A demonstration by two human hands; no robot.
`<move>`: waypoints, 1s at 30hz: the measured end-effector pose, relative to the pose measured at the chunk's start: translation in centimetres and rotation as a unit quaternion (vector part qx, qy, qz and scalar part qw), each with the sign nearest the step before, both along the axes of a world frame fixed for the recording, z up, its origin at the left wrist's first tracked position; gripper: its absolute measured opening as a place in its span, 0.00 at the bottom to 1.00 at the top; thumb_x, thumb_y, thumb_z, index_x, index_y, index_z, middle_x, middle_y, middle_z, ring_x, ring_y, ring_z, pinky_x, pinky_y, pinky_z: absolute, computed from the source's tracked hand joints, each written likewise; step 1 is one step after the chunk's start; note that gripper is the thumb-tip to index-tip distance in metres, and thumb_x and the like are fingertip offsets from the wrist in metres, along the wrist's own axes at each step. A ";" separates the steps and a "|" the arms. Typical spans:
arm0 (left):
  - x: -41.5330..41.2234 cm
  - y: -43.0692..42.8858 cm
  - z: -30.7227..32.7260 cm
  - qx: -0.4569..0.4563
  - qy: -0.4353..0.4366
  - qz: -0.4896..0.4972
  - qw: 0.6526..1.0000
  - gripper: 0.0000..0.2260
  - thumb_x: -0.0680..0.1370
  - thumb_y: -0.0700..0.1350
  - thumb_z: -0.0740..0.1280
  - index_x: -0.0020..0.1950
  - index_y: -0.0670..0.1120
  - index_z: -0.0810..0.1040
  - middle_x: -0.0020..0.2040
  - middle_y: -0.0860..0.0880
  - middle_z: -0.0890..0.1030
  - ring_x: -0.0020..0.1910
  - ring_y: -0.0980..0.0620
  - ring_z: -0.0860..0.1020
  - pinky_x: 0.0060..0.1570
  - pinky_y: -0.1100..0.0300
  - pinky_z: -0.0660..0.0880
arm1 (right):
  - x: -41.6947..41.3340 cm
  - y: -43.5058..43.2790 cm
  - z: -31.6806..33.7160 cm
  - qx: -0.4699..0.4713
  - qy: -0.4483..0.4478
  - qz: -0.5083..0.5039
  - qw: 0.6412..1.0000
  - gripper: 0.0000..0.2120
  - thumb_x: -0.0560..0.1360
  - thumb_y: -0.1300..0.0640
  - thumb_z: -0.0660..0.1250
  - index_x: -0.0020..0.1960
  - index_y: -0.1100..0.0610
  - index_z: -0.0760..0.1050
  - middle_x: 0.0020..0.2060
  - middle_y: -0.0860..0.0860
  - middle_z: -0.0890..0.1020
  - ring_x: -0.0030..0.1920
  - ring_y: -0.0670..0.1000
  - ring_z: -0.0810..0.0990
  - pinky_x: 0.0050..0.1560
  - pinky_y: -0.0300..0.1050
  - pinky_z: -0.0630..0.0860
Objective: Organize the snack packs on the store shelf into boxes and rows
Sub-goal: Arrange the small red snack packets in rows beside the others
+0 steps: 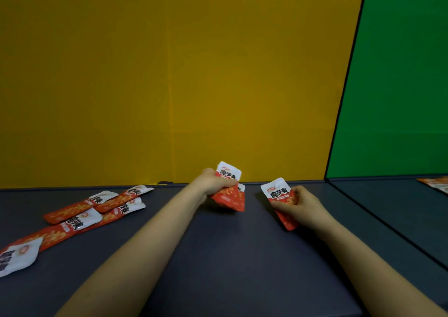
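- Our left hand [213, 183] is closed around a small bunch of red-and-white snack packs [229, 190], at least two of them, held up near the back of the dark shelf [218, 256]. The bunch is pinched at the middle only, so we judge the rear pack could slide out and drop if the fingers loosen.
- Our right hand [299, 206] grips a single pack [281, 195] by its lower half, white end tilted up, just right of the left hand's bunch and apart from it. The film looks slick; a light grip could let it twist or fall short of its row.
- The loose packs [97, 210] lie overlapped in a heap on the left of the shelf, well apart from both hands. Sweeping our left forearm back across the shelf could scatter them further or push the nearest pack [19, 256] off the front edge.
- No box shows anywhere here, so we cannot tell where the packs should go; setting them down blindly could leave crooked rows.
- An orange packet [436, 183] lies beyond the divider [388, 224] on the right. Mixing ours with it would undo the sorting.
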State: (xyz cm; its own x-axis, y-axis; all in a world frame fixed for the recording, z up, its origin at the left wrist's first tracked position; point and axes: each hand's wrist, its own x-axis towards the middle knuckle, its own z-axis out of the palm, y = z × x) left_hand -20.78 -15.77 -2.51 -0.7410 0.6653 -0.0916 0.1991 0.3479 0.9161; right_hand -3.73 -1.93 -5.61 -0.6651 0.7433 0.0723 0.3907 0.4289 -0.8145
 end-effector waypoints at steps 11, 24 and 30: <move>2.2 3.2 -1.4 -0.104 0.068 0.052 0.991 0.26 0.67 0.43 0.77 0.58 0.39 0.67 0.53 0.43 0.76 0.49 0.47 0.77 0.45 0.57 0.73 | 0.4 1.4 0.8 -0.170 0.206 0.003 0.964 0.19 0.70 0.54 0.73 0.55 0.58 0.71 0.43 0.51 0.80 0.37 0.46 0.78 0.29 0.34 0.73; 4.5 2.9 -0.2 0.040 0.013 -0.044 0.998 0.06 0.73 0.39 0.71 0.49 0.43 0.78 0.32 0.49 0.84 0.27 0.54 0.81 0.26 0.65 0.77 | 8.7 7.5 1.0 -0.111 0.135 -0.029 0.984 0.15 0.75 0.52 0.68 0.58 0.56 0.70 0.55 0.55 0.80 0.54 0.54 0.81 0.57 0.52 0.77; 11.6 8.1 1.9 0.097 -0.018 -0.044 0.994 0.07 0.73 0.43 0.70 0.49 0.45 0.78 0.30 0.51 0.84 0.26 0.55 0.81 0.25 0.65 0.77 | 14.2 16.0 1.7 -0.055 0.100 -0.037 0.993 0.09 0.74 0.53 0.68 0.50 0.53 0.69 0.54 0.55 0.80 0.53 0.55 0.81 0.56 0.53 0.78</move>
State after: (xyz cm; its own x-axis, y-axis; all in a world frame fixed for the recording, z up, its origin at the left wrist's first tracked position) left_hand -9.17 -7.66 -0.57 -0.6772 0.7355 0.0185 0.1864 0.1473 0.9714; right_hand 10.51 14.07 -3.96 -0.5887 0.8004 0.1133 0.2433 0.3091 -0.9194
